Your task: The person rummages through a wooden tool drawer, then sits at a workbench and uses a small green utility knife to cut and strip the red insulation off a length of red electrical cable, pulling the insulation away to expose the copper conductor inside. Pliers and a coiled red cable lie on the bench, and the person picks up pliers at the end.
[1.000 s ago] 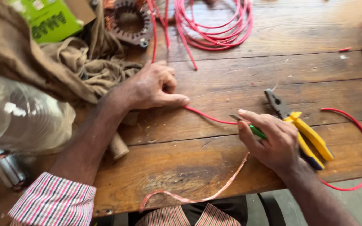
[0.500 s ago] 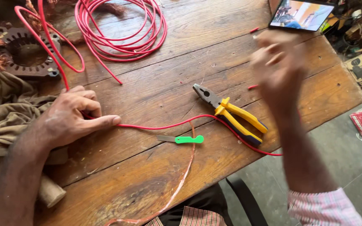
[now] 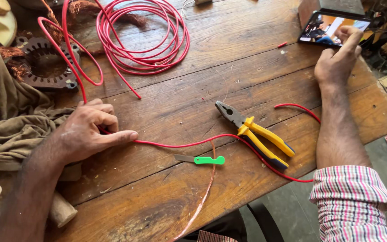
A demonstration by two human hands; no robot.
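My left hand (image 3: 90, 132) presses a red wire (image 3: 180, 143) onto the wooden table (image 3: 229, 58), forefinger stretched along it. The wire runs right under yellow-handled pliers (image 3: 256, 134) and curls back near my right forearm. A small green-handled blade (image 3: 202, 160) lies loose just below the wire. My right hand (image 3: 337, 60) is far off at the table's back right, fingers touching a phone (image 3: 332, 27) with a lit screen that leans against a block. A bare copper strand (image 3: 202, 197) trails off the front edge.
A coil of red wire (image 3: 139, 36) lies at the back. A dark motor stator (image 3: 45, 67) sits at the left beside crumpled brown cloth (image 3: 14, 130). A wooden handle (image 3: 61, 208) lies by my left forearm. Boxes and clutter stand on the floor at right.
My right hand let go of the green-handled blade, left it on the table, and reached up right to the phone. My left hand stayed on the wire. My view shifted right.
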